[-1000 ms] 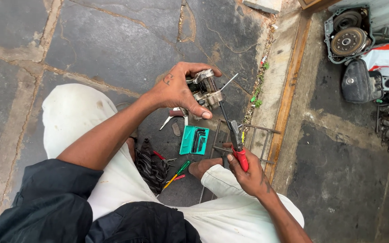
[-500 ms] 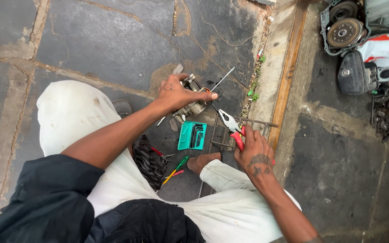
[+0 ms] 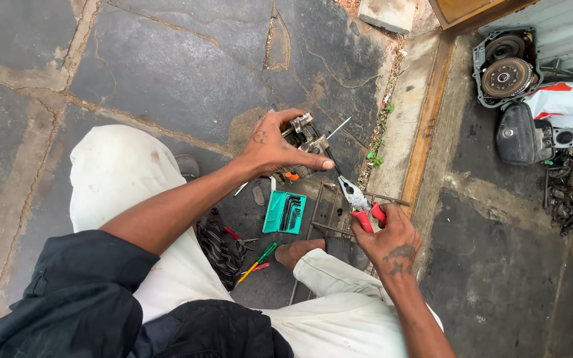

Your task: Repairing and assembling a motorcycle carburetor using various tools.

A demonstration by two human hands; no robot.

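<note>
A small metal engine part sits at centre frame on the stone floor, gripped from above by the left hand. Lower right, the right hand clasps red-handled pliers. A teal hex-key holder lies between.

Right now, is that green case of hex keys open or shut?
Open: the green case lies flat, dark keys showing inside.

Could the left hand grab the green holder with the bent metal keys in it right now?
Probably not at once. The left hand is wrapped over the grey metal engine part. The green plastic holder of black hex keys lies uncovered on the stone floor just below that wrist, so letting go would leave the way free.
</note>
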